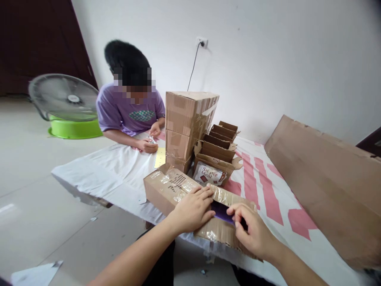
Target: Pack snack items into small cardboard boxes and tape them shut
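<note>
A taped cardboard box lies on its side at the near edge of a low white and pink cloth-covered table. My left hand lies flat on the box's top flap, fingers stretched out. My right hand curls its fingers round the edge of the near flap, pulling at the gap where something purple shows inside.
A stack of taped boxes and several open cartons, one marked "Super Meal", stand behind. A large flat cardboard sheet leans at the right. Another person sits across the table, hands busy. A floor fan stands at the left.
</note>
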`<state>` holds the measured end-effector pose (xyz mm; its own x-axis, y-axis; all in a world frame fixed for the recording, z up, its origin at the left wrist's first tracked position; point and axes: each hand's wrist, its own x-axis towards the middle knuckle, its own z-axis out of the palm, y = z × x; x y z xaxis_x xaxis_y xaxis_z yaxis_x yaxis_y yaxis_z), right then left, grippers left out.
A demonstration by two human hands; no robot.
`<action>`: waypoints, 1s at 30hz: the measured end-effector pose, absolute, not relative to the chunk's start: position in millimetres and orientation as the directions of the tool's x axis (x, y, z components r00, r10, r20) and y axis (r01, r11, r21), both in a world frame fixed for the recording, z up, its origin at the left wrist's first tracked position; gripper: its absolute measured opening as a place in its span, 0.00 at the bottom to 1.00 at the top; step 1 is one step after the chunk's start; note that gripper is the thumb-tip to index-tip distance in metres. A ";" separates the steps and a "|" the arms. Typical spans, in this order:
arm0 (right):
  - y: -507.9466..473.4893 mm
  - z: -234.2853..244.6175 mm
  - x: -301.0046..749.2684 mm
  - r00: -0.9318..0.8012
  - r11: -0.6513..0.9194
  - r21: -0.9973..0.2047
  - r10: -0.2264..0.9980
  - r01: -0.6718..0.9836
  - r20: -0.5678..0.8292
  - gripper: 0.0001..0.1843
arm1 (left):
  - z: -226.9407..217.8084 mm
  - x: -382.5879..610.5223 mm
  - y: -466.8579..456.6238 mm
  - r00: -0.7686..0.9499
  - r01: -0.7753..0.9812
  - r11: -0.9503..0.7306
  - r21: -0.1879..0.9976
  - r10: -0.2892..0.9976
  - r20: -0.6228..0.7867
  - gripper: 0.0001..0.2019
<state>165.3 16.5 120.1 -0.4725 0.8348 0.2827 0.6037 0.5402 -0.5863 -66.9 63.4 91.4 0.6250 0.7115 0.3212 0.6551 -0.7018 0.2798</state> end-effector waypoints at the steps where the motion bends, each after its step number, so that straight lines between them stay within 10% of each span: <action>1: 9.2 118.6 171.0 -0.439 0.506 -0.636 0.855 0.583 0.278 0.07 | 94.5 -69.2 63.2 0.637 0.635 -0.710 0.303 0.704 0.315 0.20; 10: -50.8 102.4 178.0 -0.296 0.619 -0.512 0.762 0.596 0.576 0.09 | 120.8 -88.0 65.6 0.842 0.322 -0.854 0.409 0.456 0.289 0.39; 14: -65.5 85.6 167.2 -0.588 0.797 -0.315 0.597 0.515 0.547 0.12 | 120.0 -85.0 63.5 0.847 0.353 -0.847 0.398 0.470 0.249 0.30; 18: -53.7 82.6 169.5 -0.489 0.709 -0.224 0.646 0.669 0.587 0.14 | 117.3 -81.8 63.9 0.791 0.435 -0.777 0.454 0.571 0.219 0.15; 24: -9.2 95.0 179.2 -0.206 0.527 -0.397 0.759 0.751 0.618 0.05 | 111.1 -62.0 75.2 0.466 0.735 -0.485 0.474 0.869 0.167 0.17; 30: 11.8 86.6 183.8 -0.053 0.370 -0.580 0.870 0.725 0.489 0.05 | 104.7 -53.7 80.9 0.440 0.763 -0.482 0.430 0.875 0.201 0.19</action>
